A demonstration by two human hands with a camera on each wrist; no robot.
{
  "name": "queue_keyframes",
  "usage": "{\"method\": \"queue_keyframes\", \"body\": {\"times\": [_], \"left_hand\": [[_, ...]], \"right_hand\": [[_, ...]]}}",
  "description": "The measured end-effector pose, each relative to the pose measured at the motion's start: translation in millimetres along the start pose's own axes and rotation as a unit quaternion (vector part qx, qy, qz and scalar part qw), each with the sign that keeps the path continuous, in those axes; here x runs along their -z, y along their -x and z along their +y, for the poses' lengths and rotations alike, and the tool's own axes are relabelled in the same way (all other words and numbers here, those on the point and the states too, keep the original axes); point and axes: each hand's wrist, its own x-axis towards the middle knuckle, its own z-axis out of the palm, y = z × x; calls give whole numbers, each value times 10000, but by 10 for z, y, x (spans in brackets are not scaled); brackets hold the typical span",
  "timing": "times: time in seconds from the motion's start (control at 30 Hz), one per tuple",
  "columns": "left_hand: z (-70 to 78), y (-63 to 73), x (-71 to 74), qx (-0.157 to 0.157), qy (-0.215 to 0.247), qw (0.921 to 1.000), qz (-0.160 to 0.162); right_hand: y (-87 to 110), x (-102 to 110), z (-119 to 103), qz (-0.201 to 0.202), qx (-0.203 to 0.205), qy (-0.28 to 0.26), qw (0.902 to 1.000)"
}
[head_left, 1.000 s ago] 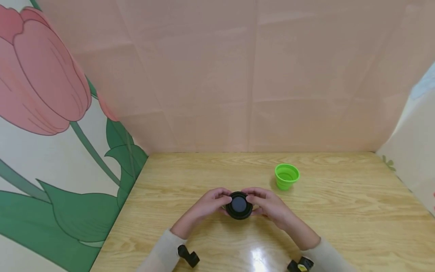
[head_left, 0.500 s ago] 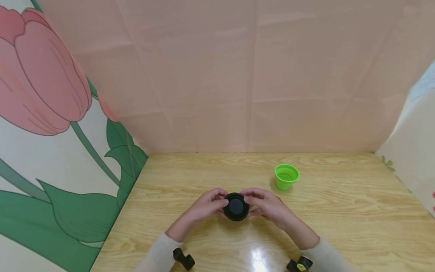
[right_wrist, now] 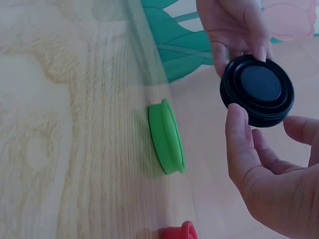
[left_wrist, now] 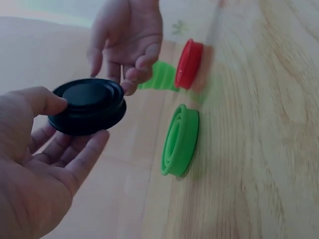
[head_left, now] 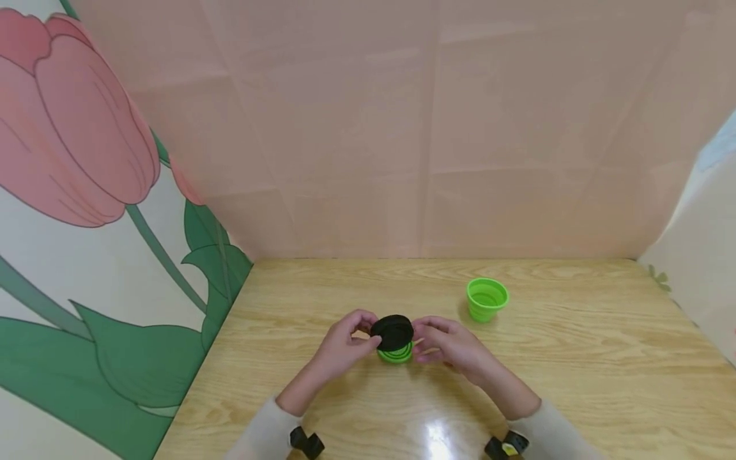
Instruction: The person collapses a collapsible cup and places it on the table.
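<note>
A black collapsed cup (head_left: 393, 332), round and flat with stepped rings, is held tilted above the table. My left hand (head_left: 344, 340) pinches it by the edge, thumb on top and fingers underneath in the left wrist view. My right hand (head_left: 451, 345) is beside its other edge, fingers loosely bent and parted, seemingly no longer gripping it. Below the black cup, a green collapsed cup (head_left: 395, 355) lies on the table, partly covered in the head view. A red collapsed cup (left_wrist: 189, 63) sits near it, hidden in the head view by my right hand.
An expanded green cup (head_left: 486, 299) stands upright farther back, right of the hands. The wooden table (head_left: 287, 287) ends at a pinkish cloth backdrop (head_left: 345, 160), with a tulip-printed panel (head_left: 86, 128) along the left.
The black cup has tilted and shifted slightly left and away with my left hand, uncovering the green collapsed cup below. My right hand's fingers have come off its edge.
</note>
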Motion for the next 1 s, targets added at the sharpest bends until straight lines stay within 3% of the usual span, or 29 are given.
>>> {"method": "queue_keyframes", "body": {"times": [0.13, 0.23, 0.43, 0.63, 0.9, 0.93, 1.0], "left_hand": [[-7, 5, -26, -602, -213, 9980, 9], [-26, 7, -42, -1148, -523, 9919, 125], [-66, 20, -51, -1848, -1234, 9742, 402], [-111, 25, -64, -2443, -1725, 9537, 332], [-169, 37, -57, -2521, -2155, 9433, 129], [-173, 39, -55, -2489, -2191, 9434, 105], [-175, 55, -45, -2268, -2111, 9508, 8]], "right_hand": [[-9, -12, -17, -28, -83, -236, 9997], [-11, -13, -27, -24, -148, -345, 9993], [-28, -15, -36, -132, -215, -467, 9986], [-55, -41, -28, -273, -184, -535, 9980], [-107, -100, -11, -20, -157, -529, 9985], [-114, -106, -11, 46, -134, -503, 9986], [-134, -117, -9, 194, -109, -473, 9986]]}}
